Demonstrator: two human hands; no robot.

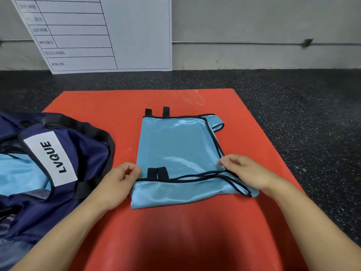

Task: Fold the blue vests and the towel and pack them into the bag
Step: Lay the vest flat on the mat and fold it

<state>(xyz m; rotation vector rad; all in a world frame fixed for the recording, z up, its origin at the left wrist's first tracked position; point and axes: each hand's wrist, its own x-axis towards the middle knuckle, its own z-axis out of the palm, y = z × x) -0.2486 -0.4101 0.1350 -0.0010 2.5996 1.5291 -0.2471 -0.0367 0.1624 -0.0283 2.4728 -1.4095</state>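
Head view | your left hand (117, 182) and right hand (246, 173) pinch the shiny light-blue black-trimmed vest (175, 149) at 9 and 3 o'clock, ready to fold | navy duffel bag (82, 153) waits at 9.

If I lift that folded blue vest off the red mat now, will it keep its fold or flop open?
The vest will probably flop: it is thin cloth lying flat in loose layers. Its glossy sheen suggests it is slippery, so the layers may slide apart. It looks light; supporting it from both sides, where the left hand and right hand are, seems safer.
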